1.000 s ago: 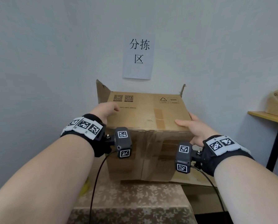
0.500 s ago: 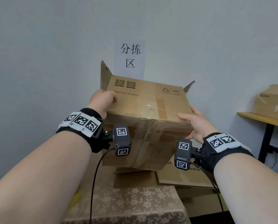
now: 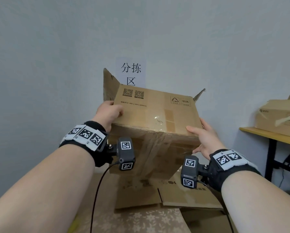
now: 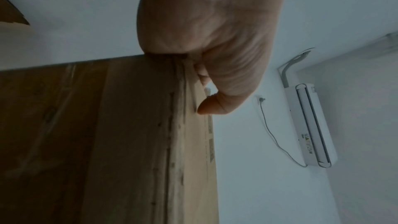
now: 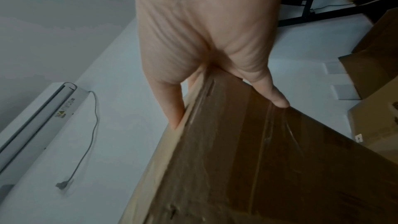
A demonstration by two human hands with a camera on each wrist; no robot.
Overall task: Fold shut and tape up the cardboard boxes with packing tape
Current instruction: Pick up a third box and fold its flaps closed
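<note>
A brown cardboard box (image 3: 156, 113) is held tilted in the air above the table. Its printed face with two QR codes points up at me, and clear tape runs down the seam of the near face. Two loose flaps (image 3: 109, 83) stick up at its far side. My left hand (image 3: 109, 111) grips the box's left edge, thumb on the printed face. In the left wrist view that hand (image 4: 204, 40) wraps round the box (image 4: 107, 142). My right hand (image 3: 203, 137) grips the near right corner, thumb on top. The right wrist view shows this hand (image 5: 204, 40) clamping the box (image 5: 258, 159) at its edge.
Flattened cardboard sheets (image 3: 157, 190) lie on the table with the floral cloth (image 3: 141, 222) under the box. A paper sign (image 3: 130, 73) hangs on the wall behind. At the right a yellow table (image 3: 268, 135) carries another box (image 3: 279, 115).
The box stood on the table a second ago. Both hands have lifted it clear and tipped it, so the flat cardboard beneath now shows.
</note>
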